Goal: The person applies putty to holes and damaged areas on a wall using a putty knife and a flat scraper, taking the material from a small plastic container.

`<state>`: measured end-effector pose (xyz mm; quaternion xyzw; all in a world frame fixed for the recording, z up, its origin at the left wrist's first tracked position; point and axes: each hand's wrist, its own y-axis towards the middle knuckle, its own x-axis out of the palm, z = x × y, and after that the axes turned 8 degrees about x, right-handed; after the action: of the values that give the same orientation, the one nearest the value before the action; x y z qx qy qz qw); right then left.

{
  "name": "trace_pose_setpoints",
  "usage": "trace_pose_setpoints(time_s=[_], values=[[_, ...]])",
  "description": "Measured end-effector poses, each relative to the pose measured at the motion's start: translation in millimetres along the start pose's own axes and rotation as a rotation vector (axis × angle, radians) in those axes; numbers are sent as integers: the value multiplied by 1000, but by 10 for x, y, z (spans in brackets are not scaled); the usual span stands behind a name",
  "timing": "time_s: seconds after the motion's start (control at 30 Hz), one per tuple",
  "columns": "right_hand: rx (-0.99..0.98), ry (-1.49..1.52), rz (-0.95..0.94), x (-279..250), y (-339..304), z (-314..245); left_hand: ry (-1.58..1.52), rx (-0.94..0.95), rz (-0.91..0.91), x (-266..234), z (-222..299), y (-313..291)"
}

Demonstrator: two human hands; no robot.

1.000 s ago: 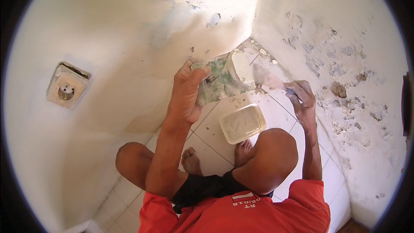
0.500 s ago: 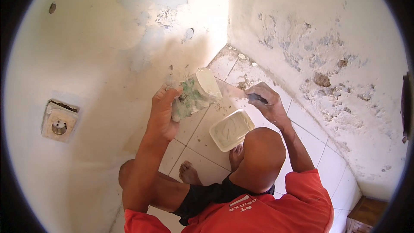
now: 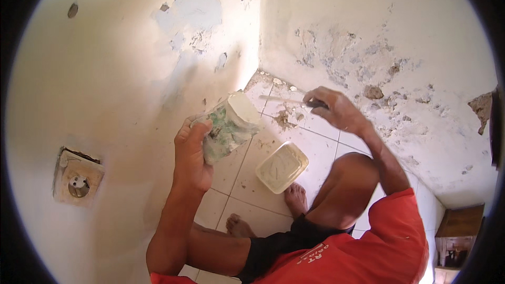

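Note:
My left hand (image 3: 190,144) is closed around a crumpled, whitish plastic bag (image 3: 225,132) with green patches. A smooth off-white mass (image 3: 243,108) shows at the bag's far right end; whether it is paste or a coated flat piece I cannot tell. Across from it, my right hand (image 3: 336,109) grips the dark handle of a putty knife (image 3: 281,100), whose thin blade points left, held edge-on and apart from the bag. Below, on the tiles, stands a pale rectangular plastic tub (image 3: 282,168), smeared inside with whitish paste.
Peeling bluish patches and holes mark the left wall (image 3: 121,89), where a socket (image 3: 79,181) sits. The right wall (image 3: 336,10) has crumbling plaster. Debris (image 3: 284,118) lies on the tiled floor (image 3: 252,184) near the corner. My bare feet flank the tub; a brown wooden piece (image 3: 460,221) stands lower right.
The putty knife has moved away from the bag's end, up and to the right with my right hand. My left hand and the bag have shifted slightly left and down. My right knee has swung outward.

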<state>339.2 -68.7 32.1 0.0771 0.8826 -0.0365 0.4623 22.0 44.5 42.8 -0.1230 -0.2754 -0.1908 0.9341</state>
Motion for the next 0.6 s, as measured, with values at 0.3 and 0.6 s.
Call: trace_pose_setpoints(time_s=[0.3,0.6], values=[[92,-323,4,5,208,-661,-63,-68,3,62,-165,-80],[55,-200,129,8,2,-463,-73,-131,-34,28,-88,-62]])
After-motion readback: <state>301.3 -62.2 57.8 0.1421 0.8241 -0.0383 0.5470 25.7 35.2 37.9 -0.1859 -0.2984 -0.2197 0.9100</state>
